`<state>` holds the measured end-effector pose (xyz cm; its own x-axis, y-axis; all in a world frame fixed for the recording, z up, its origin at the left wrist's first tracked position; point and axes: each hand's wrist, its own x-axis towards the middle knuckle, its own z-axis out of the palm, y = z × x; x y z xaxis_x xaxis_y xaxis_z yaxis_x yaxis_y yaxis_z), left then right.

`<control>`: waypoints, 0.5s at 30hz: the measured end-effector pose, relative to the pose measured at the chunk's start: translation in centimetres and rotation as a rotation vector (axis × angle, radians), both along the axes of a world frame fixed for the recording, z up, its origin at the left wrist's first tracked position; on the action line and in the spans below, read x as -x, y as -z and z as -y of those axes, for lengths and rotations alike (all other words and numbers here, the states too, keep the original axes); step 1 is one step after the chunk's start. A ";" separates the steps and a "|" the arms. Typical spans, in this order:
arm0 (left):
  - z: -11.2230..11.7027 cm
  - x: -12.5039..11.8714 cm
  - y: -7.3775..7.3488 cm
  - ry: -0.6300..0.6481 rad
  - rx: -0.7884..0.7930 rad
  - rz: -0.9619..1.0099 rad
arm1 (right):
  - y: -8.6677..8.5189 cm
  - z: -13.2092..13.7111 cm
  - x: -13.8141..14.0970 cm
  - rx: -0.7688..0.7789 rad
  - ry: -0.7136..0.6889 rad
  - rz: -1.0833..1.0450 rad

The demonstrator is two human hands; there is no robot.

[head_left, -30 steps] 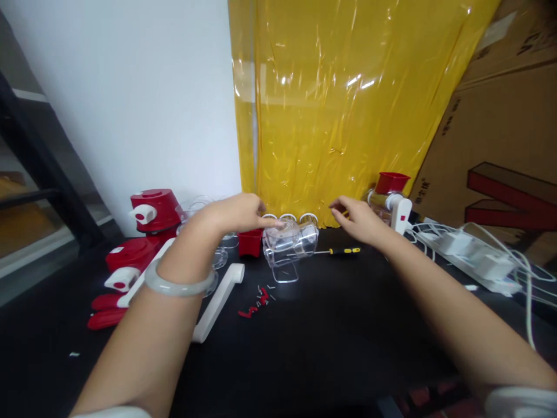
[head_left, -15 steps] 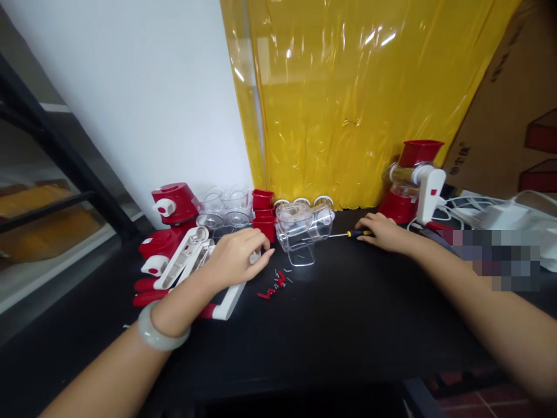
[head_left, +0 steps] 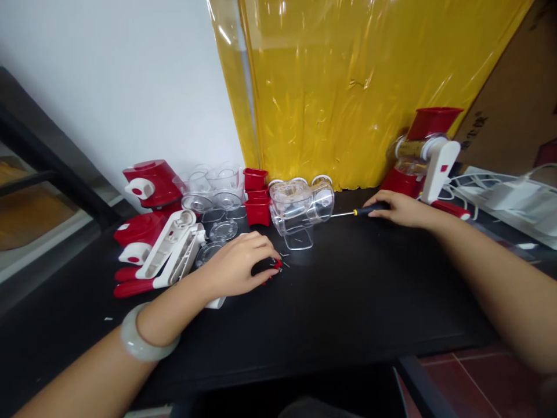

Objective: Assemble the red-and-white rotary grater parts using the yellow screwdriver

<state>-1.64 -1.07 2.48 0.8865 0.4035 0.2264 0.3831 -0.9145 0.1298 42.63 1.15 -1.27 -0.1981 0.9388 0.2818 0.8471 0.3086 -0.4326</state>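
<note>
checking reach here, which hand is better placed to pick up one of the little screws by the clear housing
Left. The left hand has its fingertips right at the screws and small red pieces, while the right hand is farther off, holding the screwdriver by its handle.

Head view looks down, close, onto the table (head_left: 348, 313).

Left hand (head_left: 237, 270) – palm down, left of centre, fingers bent, tips bunched and pointing right. Left forearm runs in from near left corner, wrist low. Right hand (head_left: 398, 208) farther off, right of centre – palm down, fingers curled closed. Right arm stretched long from near right edge.
</note>
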 end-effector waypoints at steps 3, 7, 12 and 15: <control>-0.1 -0.1 0.2 0.007 0.022 -0.016 | -1.4 1.0 0.4 0.074 0.101 -0.221; -0.1 -0.1 0.4 0.009 0.035 -0.022 | -2.1 1.5 1.3 -0.062 0.296 -0.596; -0.1 -0.2 0.5 -0.002 0.039 -0.015 | -2.0 0.6 1.6 -0.342 0.431 -0.991; -0.2 -0.3 0.5 -0.008 0.040 -0.006 | -2.5 0.5 1.6 -0.475 0.463 -1.129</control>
